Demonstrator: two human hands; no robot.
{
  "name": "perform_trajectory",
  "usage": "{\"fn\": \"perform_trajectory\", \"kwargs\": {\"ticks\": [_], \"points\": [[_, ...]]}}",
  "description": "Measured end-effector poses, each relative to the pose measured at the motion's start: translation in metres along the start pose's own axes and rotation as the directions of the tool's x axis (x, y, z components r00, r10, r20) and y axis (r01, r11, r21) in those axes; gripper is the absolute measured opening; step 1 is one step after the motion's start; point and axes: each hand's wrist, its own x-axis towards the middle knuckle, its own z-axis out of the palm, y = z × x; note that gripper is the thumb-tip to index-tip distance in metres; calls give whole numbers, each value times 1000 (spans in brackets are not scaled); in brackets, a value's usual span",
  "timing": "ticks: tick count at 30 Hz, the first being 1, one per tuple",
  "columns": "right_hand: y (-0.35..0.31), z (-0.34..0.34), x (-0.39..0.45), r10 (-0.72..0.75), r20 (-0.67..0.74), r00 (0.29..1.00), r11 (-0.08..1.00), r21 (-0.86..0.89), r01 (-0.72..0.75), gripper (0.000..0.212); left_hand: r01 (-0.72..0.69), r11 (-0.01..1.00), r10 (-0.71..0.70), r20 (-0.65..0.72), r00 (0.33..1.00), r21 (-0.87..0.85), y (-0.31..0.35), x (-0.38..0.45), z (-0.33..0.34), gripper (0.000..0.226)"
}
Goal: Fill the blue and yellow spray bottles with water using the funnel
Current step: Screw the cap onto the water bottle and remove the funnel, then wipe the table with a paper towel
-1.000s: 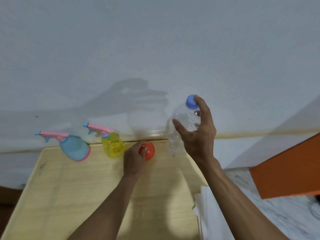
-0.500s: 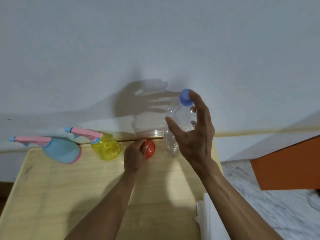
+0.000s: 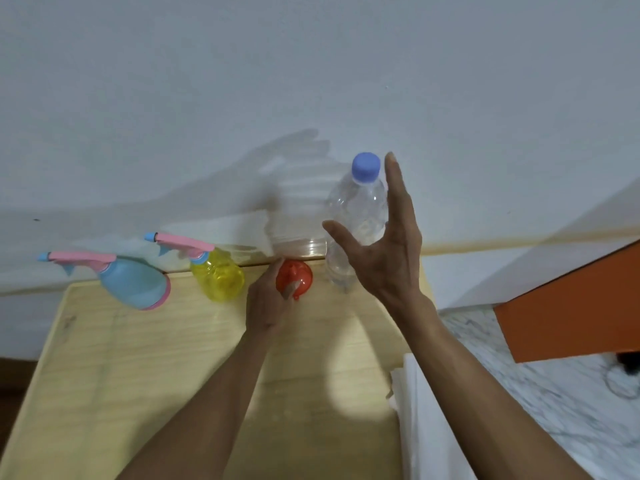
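Observation:
A blue spray bottle (image 3: 133, 282) with a pink trigger head stands at the table's far left. Beside it stands a yellow spray bottle (image 3: 217, 278), also with a pink head. My left hand (image 3: 266, 303) pinches the rim of the orange funnel (image 3: 296, 277), which rests at the table's far edge. A clear water bottle (image 3: 356, 216) with a blue cap stands upright to the funnel's right. My right hand (image 3: 384, 251) is spread open in front of that bottle, thumb and fingers apart, not closed around it.
The wooden table (image 3: 138, 375) butts against a white wall. A clear plastic container (image 3: 299, 242) sits behind the funnel. White cloth or paper (image 3: 426, 424) hangs at the table's right edge. An orange surface (image 3: 571, 313) stands to the right over marble floor.
My right hand has opened and drawn off the water bottle, which now stands free. My left hand stays on the funnel. The camera view has shifted slightly.

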Motion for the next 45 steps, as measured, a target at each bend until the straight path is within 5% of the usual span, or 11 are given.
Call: {"fn": "perform_trajectory", "kwargs": {"ticks": [4, 9, 18, 26, 38, 45], "points": [[-8, -28, -38, 236, 4, 972, 972, 4, -236, 78, 22, 997, -25, -48, 999, -75, 7, -42, -19, 52], [4, -85, -126, 349, -111, 930, 931, -69, -358, 40, -32, 996, 33, 15, 999, -83, 8, -105, -23, 46], [46, -138, -292, 628, -176, 758, 731, -200, -652, 24, -306, 950, 309, 268, 912, -53, 44, -209, 27, 29], [77, -111, -328, 520, -302, 799, 730, -328, -600, 23, -459, 888, 419, 387, 821, 12, 64, -212, 82, 24], [133, -110, -299, 707, -372, 601, 556, -233, -798, 29, -583, 807, 476, 483, 735, 91, 93, -182, 150, 30], [136, -110, -304, 707, -388, 592, 592, -133, -795, 5, -614, 785, 517, 454, 726, 86, 81, -184, 160, 21]]}}
